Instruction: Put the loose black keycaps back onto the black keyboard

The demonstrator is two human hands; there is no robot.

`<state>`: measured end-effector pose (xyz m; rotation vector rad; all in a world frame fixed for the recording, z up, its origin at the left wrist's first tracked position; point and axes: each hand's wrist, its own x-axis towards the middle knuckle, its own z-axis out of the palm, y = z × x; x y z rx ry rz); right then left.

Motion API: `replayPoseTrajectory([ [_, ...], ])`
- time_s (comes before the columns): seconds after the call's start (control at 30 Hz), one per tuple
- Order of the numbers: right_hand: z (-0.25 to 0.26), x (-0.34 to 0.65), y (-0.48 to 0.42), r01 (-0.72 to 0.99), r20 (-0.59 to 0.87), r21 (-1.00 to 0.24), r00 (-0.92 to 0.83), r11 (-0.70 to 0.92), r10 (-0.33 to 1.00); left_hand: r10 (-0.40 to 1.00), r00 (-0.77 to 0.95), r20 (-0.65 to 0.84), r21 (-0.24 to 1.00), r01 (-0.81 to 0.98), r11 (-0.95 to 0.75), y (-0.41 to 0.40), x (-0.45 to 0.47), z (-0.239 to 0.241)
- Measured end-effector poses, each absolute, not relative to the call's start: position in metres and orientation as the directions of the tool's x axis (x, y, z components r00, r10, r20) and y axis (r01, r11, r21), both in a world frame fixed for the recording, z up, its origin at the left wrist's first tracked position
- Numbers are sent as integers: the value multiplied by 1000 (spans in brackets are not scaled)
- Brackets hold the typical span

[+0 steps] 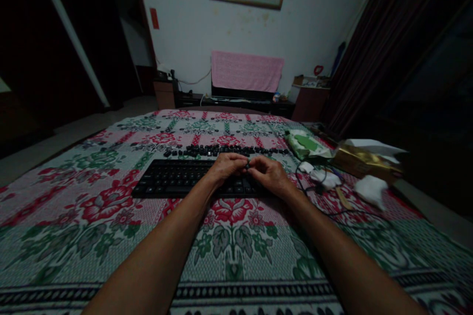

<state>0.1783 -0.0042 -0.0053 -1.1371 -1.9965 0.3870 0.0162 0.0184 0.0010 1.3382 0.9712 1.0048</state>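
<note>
A black keyboard (pixel 173 178) lies on a flowered cloth (pixel 111 216) in front of me. Both my hands meet above its right part. My left hand (pixel 226 166) is curled, fingertips pinched together against those of my right hand (pixel 271 174). Between the fingertips sits a small dark thing (pixel 248 164), perhaps a keycap; it is too small to name for sure. Behind the keyboard runs a row of several loose black keycaps (pixel 225 149).
Right of my hands lie a green and white packet (pixel 306 144), a dark cable (pixel 325 202), white wads (pixel 370 190) and a gold box (pixel 360 161). A low cabinet with a pink cloth (pixel 246 71) stands at the far wall. The bed's edge drops away on the right.
</note>
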Motion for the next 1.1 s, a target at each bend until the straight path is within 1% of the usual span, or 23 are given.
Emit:
replayPoseTrajectory([
  [0.2, -1, 176, -9, 627, 510, -521, -316, 579, 800, 950, 306, 58, 998, -21, -54, 17, 16, 1],
  [0.4, 2, 179, -9, 645, 453, -502, -373, 577, 810, 947, 318, 51, 998, 8, -56, 15, 18, 3],
  [0.63, 7, 183, -10, 666, 397, -487, -407, 565, 822, 937, 343, 58, 990, 102, -99, 13, 19, 7],
  [0.73, 11, 188, -9, 660, 419, -492, -393, 569, 818, 940, 332, 76, 983, 135, -127, 14, 20, 9],
  [0.8, 14, 193, -6, 674, 460, -495, -332, 548, 823, 960, 260, 100, 968, 196, -154, 17, 20, 7],
  [0.87, 14, 200, -2, 709, 495, -502, -235, 496, 837, 972, 164, 166, 928, 309, -211, 22, 19, 2],
  [0.93, 12, 205, 2, 734, 492, -512, -176, 447, 853, 958, 126, 258, 854, 434, -287, 27, 18, -3],
  [1.0, 7, 207, 6, 744, 470, -508, -182, 433, 864, 938, 163, 305, 781, 522, -345, 29, 17, -7],
  [1.1, 1, 206, 10, 751, 452, -476, -237, 457, 860, 905, 246, 347, 653, 629, -421, 26, 17, -8],
])
